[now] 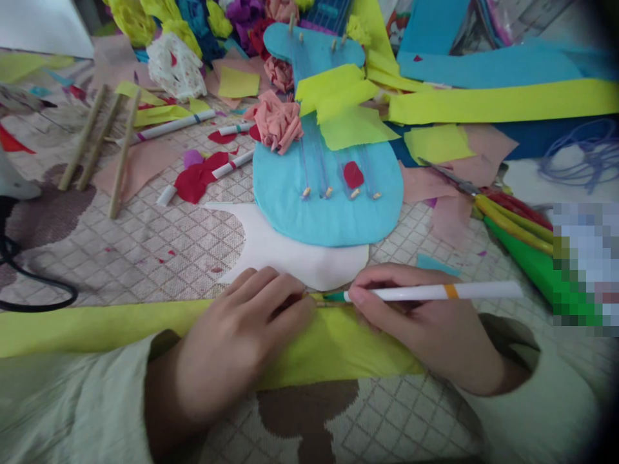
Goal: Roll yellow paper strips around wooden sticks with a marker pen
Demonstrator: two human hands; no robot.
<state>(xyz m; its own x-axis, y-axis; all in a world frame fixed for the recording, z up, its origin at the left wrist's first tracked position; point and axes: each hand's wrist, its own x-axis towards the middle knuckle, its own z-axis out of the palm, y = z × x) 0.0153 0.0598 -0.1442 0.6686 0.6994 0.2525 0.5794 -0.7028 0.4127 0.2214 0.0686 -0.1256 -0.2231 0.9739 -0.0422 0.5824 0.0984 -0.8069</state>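
My left hand (246,322) lies palm down on a long yellow-green paper strip (97,325) that runs across the near side of the mat, its fingers close together and pressing the strip's upper edge. My right hand (411,322) pinches a white stick with orange and green bands (435,292), holding it level along that same edge. The stick's green end meets the fingertips of my left hand. Just beyond both hands lies a white paper cut-out (285,248), and on it a blue guitar-shaped paper piece (329,193) with strings and small pegs.
Wooden sticks (104,138) and rolled white paper tubes (169,125) lie at the left. Paper flowers (275,119), yellow and blue sheets (503,100) crowd the back. Scissors (454,180) and green and yellow cones (522,245) sit at the right. A black cable (29,283) loops at the left edge.
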